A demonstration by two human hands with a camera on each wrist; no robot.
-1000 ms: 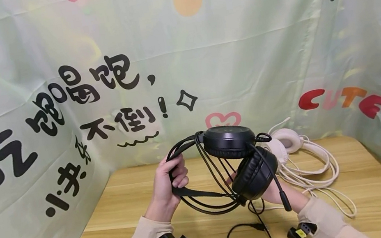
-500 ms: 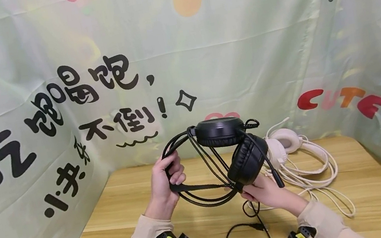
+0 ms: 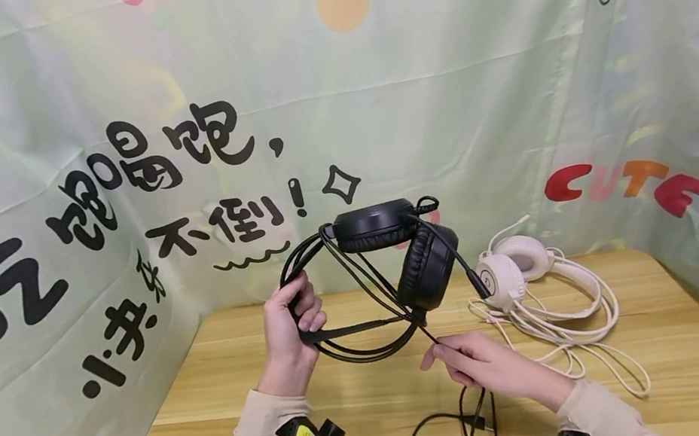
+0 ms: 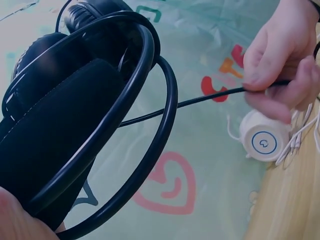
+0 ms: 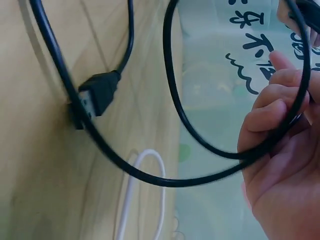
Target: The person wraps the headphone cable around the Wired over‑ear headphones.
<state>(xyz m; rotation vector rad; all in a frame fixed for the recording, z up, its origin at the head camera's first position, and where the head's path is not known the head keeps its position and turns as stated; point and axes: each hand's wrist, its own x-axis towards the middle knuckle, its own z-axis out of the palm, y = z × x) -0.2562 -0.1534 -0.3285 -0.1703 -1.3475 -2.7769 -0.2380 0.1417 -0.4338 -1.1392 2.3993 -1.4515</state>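
A black headset (image 3: 429, 266) with a boom microphone is held up above the table, its ear cups toward the right. My left hand (image 3: 291, 326) grips it by the headband (image 4: 70, 120), fingers curled round. Loops of black cable run around the headband and between the cups. Below the lower cup, my right hand (image 3: 489, 363) pinches the black cable (image 4: 215, 95) between thumb and fingers; a taut length runs from there up to the headset. The rest of that cable hangs in loops under the right hand, ending in a USB plug (image 5: 97, 95) close to the tabletop.
A white headset (image 3: 504, 281) with a coiled white cable (image 3: 602, 323) lies on the wooden table (image 3: 223, 375) at the right. A printed pale green cloth (image 3: 444, 119) walls off the back and both sides.
The black headset has moved up and left in my left hand. My right hand has left the ear cup area, gone down, and now draws the cable away from the headset.
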